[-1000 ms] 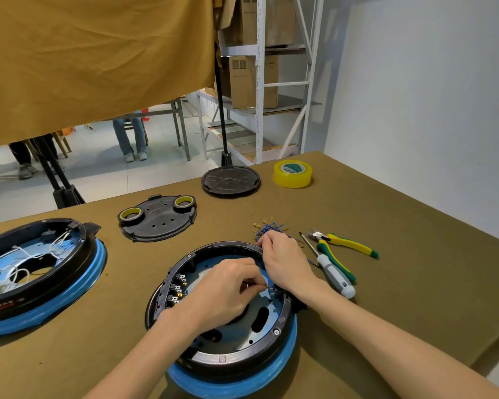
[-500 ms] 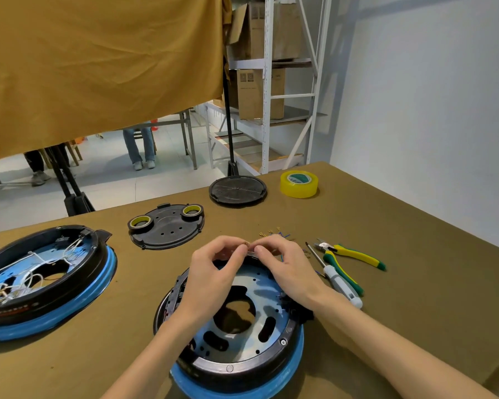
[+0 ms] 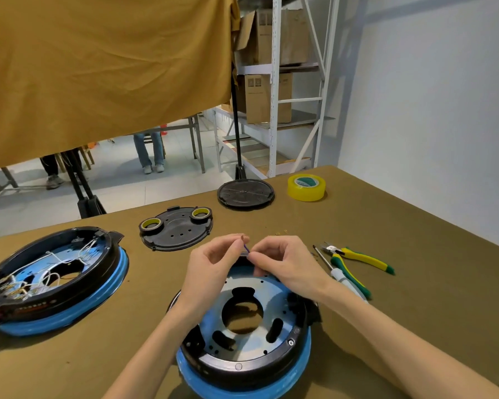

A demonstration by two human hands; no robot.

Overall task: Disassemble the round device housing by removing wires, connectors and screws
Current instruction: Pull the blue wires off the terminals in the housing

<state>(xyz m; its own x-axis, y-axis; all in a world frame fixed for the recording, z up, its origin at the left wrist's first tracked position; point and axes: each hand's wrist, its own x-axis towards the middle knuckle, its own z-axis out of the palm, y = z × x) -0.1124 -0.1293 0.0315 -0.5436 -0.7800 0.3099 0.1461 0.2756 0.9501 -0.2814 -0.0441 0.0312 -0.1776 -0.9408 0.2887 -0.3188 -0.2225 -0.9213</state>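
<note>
Housing sits on the table. Above its far rim, the left hand and right hand both pinch a short blue wire between curled fingertips.

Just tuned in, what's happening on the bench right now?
A person is stripping down the round housing in front of them. Both hands sit at its far rim: the left hand and right hand pinch a short blue wire between their fingertips. The pliers and screwdriver lie unused to the right. A second housing, full of white wires, sits to the left.
</note>
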